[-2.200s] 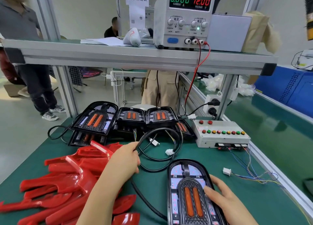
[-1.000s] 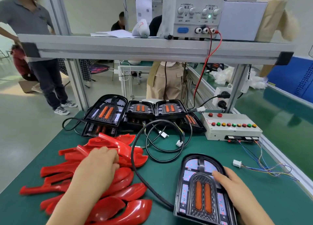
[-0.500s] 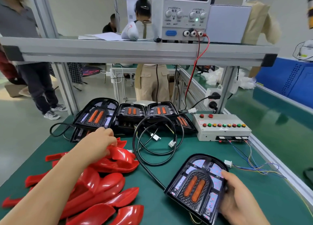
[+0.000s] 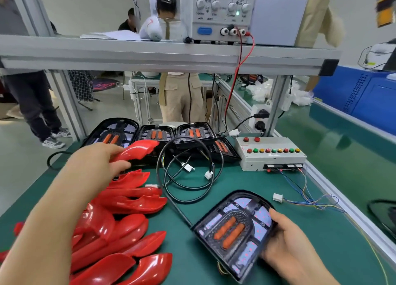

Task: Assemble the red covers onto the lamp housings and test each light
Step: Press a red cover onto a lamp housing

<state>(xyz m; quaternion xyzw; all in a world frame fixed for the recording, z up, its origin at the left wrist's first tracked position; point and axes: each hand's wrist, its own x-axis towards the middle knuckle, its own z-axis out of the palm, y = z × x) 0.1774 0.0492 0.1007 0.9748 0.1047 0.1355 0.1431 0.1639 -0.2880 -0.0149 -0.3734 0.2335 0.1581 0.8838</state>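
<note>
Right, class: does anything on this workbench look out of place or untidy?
Yes: the glossy red plastic covers lie in a jumbled, overlapping heap on the green bench mat, and looped black cables sprawl beside it, white plug connectors unplugged.

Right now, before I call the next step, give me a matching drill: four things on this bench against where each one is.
1 single red cover
2 near lamp housing
3 button box
4 power supply

A on the upper shelf
B gripped by the right hand
C on the green mat, far right
D pinched by the left hand

Pairs: 1-D, 2-B, 3-C, 4-A
</note>
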